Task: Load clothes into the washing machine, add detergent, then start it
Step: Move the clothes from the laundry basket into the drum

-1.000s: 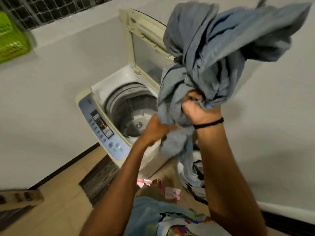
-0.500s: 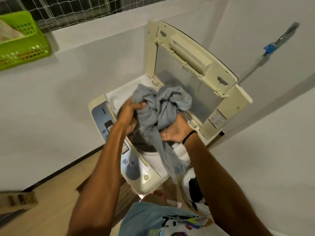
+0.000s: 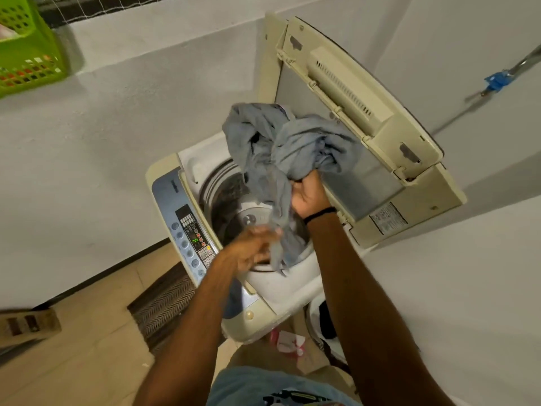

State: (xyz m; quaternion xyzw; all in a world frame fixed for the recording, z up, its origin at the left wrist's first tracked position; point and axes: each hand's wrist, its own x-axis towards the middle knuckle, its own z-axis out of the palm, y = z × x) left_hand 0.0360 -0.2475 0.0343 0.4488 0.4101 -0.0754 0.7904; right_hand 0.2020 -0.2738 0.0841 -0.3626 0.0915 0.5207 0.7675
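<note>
Our right hand (image 3: pixel 307 197) clenching the crumpled grey cotton garment (image 3: pixel 281 148) above the open drum of the cream top-loading washing machine (image 3: pixel 205 171), our left hand (image 3: pixel 251 250) blurring at seven o'clock of it, grip unclear, hinged lid (image 3: pixel 351 92) standing raised at one o'clock.

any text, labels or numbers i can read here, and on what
Nothing can be quoted for sure.
Control panel: a lit green display and small button labels, too blurred to read.
Panel's upper end: a faint brand mark, unreadable.
White sticker on the open lid: fine print, too small.
Pink packet on the floor: no legible print.
</note>
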